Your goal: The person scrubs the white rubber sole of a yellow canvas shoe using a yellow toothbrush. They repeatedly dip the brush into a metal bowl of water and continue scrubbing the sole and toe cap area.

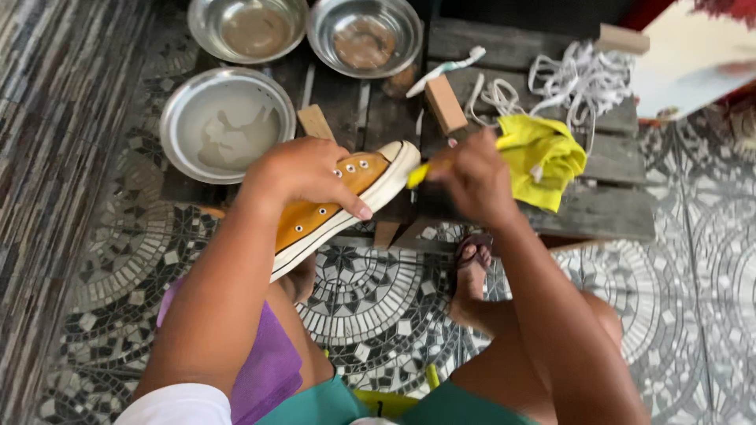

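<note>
Left hand [303, 175]: grips mustard canvas sneaker [346, 201] over its top, fingers curled on the white rubber sole edge, shoe tilted toe-up above the knees.
Right hand [472, 177]: closed around a yellow-handled brush [419, 173], its tip touching the toe cap.
Table [606, 208]: rough dark wood slats, low; near edge just beyond the shoe.
Around: yellow cloth [543, 157] beside right hand, white laces [579, 79], wood block [445, 102], three round metal bowls [227, 122] on the left.
Floor [370, 307]: mosaic tile, open on both sides.
</note>
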